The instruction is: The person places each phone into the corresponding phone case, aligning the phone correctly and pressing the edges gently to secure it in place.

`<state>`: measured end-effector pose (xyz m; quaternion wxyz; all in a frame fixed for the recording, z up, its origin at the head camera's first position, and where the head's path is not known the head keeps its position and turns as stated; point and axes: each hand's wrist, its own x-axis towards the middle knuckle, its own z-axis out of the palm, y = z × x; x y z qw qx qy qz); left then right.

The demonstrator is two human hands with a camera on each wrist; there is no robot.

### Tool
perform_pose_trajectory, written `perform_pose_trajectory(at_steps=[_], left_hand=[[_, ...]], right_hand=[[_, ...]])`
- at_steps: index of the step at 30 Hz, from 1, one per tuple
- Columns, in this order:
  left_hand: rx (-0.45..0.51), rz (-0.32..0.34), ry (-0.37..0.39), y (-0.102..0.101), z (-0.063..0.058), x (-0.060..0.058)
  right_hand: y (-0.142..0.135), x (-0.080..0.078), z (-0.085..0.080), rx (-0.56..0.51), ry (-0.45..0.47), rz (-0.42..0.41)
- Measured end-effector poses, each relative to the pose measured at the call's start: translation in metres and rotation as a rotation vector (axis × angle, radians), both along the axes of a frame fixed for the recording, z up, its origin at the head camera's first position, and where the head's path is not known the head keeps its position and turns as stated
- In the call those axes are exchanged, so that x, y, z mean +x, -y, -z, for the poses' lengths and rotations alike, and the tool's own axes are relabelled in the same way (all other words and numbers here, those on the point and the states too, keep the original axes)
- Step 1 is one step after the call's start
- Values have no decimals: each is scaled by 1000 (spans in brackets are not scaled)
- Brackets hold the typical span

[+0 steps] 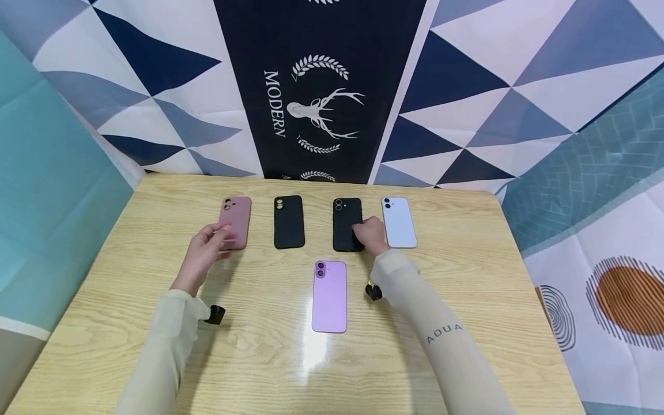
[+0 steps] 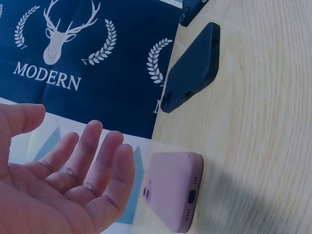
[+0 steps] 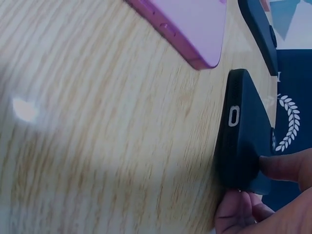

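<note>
My right hand [image 1: 370, 232] holds a black phone [image 1: 346, 227] by its right edge. In the right wrist view the thumb lies on its back and the fingers are at its side, low near the table; the charging port of the black phone [image 3: 234, 116] faces the camera. My left hand [image 1: 206, 249] hovers by a pink phone case [image 1: 238, 216] with loosely bent fingers. Nothing is between those fingers in the left wrist view, where the pink phone case [image 2: 173, 187] lies apart from the hand.
Between these two lies a black phone case [image 1: 289, 222], with wood colour showing through its camera cutout. A white phone [image 1: 399, 223] is just right of my right hand. Nearer me, a purple phone [image 1: 329, 297] lies on the wooden table [image 1: 259, 357]. Patterned cloth [image 1: 321, 104] hangs behind.
</note>
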<state>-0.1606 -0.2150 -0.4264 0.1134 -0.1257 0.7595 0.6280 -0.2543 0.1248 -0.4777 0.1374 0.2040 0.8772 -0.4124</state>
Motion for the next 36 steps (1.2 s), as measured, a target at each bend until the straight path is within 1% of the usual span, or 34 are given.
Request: perform_pose_trajectory(at_steps=[5,13,19,24,28,36], left_hand=[[-12,-2,11,0,1,0],[-33,0,6,-1,-1,0],[-52,6,-5,0,-2,0],[-56,0,2,3,1,-1],[-56,-4,8,4,4,-2],[-109,-10,2,6,10,-8]], right_hand=[[-2,0,1,4,-16,3],[-4,2,-2,-32,-36,7],[-8,6,-7,5,-87,12],[-13,6,-11,6,-90,9],[-16,6,-14,25,-109,0],[-21,7,-17,42,-149,-2]])
